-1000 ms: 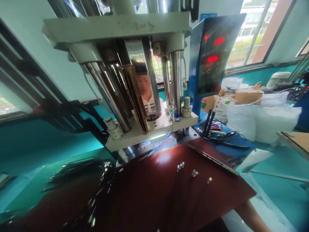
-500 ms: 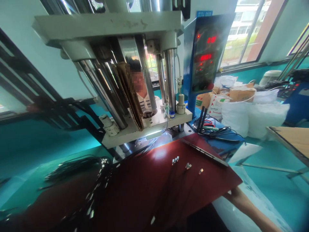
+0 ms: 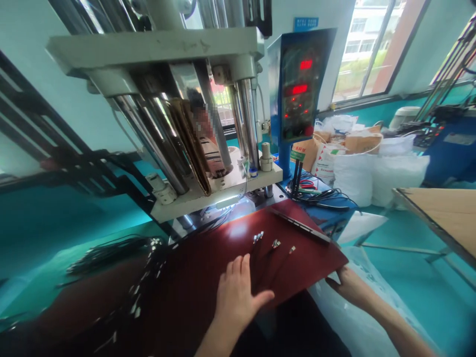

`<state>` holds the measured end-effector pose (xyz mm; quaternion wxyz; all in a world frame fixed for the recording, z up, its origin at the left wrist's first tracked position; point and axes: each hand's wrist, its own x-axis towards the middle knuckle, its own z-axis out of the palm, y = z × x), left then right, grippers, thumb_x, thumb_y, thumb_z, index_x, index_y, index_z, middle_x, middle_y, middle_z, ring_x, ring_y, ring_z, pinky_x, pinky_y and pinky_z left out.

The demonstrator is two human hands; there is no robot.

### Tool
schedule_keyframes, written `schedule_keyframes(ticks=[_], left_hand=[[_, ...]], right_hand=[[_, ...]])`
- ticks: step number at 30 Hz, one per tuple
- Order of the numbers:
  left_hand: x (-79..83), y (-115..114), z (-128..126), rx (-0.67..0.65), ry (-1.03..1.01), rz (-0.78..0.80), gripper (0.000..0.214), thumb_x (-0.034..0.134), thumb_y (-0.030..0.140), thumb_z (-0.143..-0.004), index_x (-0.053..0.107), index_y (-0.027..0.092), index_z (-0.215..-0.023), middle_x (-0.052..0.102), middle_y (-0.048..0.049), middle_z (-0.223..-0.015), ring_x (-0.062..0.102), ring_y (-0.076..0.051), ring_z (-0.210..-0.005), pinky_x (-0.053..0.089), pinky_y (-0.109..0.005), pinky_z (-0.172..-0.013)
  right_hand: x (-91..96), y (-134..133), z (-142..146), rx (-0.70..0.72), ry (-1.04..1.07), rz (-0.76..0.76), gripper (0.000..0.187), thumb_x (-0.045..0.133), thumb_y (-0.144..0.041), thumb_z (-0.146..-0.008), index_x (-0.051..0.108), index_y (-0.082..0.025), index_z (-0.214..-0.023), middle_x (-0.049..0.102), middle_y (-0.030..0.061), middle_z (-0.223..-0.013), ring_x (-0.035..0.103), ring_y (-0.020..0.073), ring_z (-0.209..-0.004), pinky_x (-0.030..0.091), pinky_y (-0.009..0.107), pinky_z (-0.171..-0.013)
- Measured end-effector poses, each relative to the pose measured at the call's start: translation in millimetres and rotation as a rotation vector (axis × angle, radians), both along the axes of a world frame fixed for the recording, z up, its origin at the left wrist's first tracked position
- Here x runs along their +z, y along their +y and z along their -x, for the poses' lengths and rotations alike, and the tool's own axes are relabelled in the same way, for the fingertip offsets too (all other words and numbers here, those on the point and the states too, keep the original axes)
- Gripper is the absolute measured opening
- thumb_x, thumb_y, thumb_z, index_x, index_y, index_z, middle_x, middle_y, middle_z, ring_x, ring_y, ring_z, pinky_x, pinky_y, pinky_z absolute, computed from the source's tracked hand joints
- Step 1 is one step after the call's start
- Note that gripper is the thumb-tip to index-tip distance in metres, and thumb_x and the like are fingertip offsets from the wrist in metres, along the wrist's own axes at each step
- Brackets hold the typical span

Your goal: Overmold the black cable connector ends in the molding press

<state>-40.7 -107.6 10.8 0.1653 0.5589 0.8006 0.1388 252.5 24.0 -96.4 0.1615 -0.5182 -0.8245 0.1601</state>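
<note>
My left hand (image 3: pixel 236 290) lies flat over the dark red tabletop (image 3: pixel 215 253), fingers stretched forward and thumb out to the right, holding nothing. Just beyond its fingertips are small metal-ended cable connectors in three little groups: a left cluster (image 3: pixel 258 237), a middle cluster (image 3: pixel 275 244) and a single connector (image 3: pixel 292 249). Thin dark cables run from them toward me. My right hand (image 3: pixel 345 283) is at the tabletop's right corner, its thumb showing below the edge. Its other fingers are partly hidden, so their grip is unclear.
A press (image 3: pixel 219 191) with steel columns stands behind the tabletop, a control box (image 3: pixel 301 89) with red digits beside it. Bundled black cables (image 3: pixel 107 255) lie left. A metal strip (image 3: pixel 301 225) edges the right side. White sacks (image 3: pixel 353 178) stand beyond. Another person is behind the press.
My left hand has come into view over the tabletop. More of my right hand shows at the corner. The camera view has shifted slightly, moving the scene left.
</note>
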Motion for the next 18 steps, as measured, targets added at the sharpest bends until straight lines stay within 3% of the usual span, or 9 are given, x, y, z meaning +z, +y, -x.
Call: schedule_keyframes(ticks=[2, 4, 7, 10, 13, 16, 18], left_hand=[[-2.2, 30.5, -2.7, -0.037, 0.129, 0.078, 0.08, 0.067, 0.048, -0.062, 0.044, 0.008, -0.127, 0.045, -0.0215, -0.13, 0.041, -0.038, -0.119, 0.036, -0.045, -0.097], [-3.1, 46.6, -3.7, -0.067, 0.183, 0.145, 0.057, 0.058, 0.04, -0.071, 0.049, 0.008, -0.117, 0.055, -0.0203, -0.117, 0.053, -0.032, -0.106, 0.043, -0.039, -0.087], [-4.1, 54.3, -1.3, -0.068, 0.225, 0.213, 0.027, 0.044, 0.022, -0.079, 0.053, 0.011, -0.102, 0.065, -0.0143, -0.093, 0.062, -0.026, -0.088, 0.046, -0.035, -0.076], [-4.1, 57.4, 3.6, -0.075, 0.262, 0.21, 0.022, 0.043, 0.017, -0.076, 0.053, 0.013, -0.094, 0.065, -0.0134, -0.093, 0.062, -0.026, -0.09, 0.045, -0.034, -0.076], [-0.7, 59.8, 7.0, -0.106, 0.214, 0.174, 0.019, 0.044, 0.016, -0.073, 0.053, 0.014, -0.09, 0.064, -0.0129, -0.098, 0.062, -0.026, -0.093, 0.044, -0.033, -0.077], [2.5, 59.4, 6.9, -0.079, 0.13, 0.171, 0.022, 0.04, 0.015, -0.075, 0.05, 0.015, -0.094, 0.066, -0.0121, -0.091, 0.063, -0.025, -0.088, 0.043, -0.032, -0.074], [0.6, 58.2, 5.4, -0.053, 0.096, 0.172, 0.021, 0.039, 0.014, -0.077, 0.048, 0.016, -0.097, 0.066, -0.0114, -0.09, 0.063, -0.024, -0.087, 0.042, -0.03, -0.074]], right_hand=[[10.8, -8.1, -8.8, 0.063, -0.052, 0.054, 0.041, 0.052, -0.024, -0.066, 0.063, -0.013, -0.104, 0.062, 0.0165, -0.113, 0.058, 0.029, -0.105, 0.046, 0.041, -0.093], [21.5, -18.9, -17.6, 0.102, -0.074, 0.097, 0.048, 0.052, -0.023, -0.067, 0.06, -0.011, -0.113, 0.058, 0.0175, -0.12, 0.056, 0.0297, -0.109, 0.045, 0.043, -0.094], [39.6, -36.9, -25.4, 0.168, -0.077, 0.201, 0.053, 0.053, -0.022, -0.069, 0.057, -0.015, -0.121, 0.056, 0.0139, -0.123, 0.055, 0.0285, -0.11, 0.045, 0.041, -0.095], [64.9, -50.8, -21.4, 0.263, -0.026, 0.36, 0.052, 0.055, -0.024, -0.072, 0.056, -0.025, -0.124, 0.058, 0.0069, -0.122, 0.056, 0.0256, -0.109, 0.045, 0.036, -0.095], [95.9, -54.0, -2.5, 0.432, 0.127, 0.449, 0.046, 0.053, -0.028, -0.079, 0.054, -0.031, -0.125, 0.063, 0.0028, -0.116, 0.058, 0.0208, -0.105, 0.045, 0.03, -0.093], [118.1, -43.2, 29.7, 0.572, 0.352, 0.431, 0.036, 0.049, -0.031, -0.086, 0.057, -0.026, -0.121, 0.067, 0.004, -0.103, 0.061, 0.0184, -0.096, 0.047, 0.03, -0.089], [121.0, -30.1, 54.8, 0.571, 0.507, 0.397, 0.033, 0.048, -0.033, -0.087, 0.058, -0.021, -0.117, 0.068, 0.0057, -0.099, 0.063, 0.0179, -0.089, 0.05, 0.029, -0.081]])
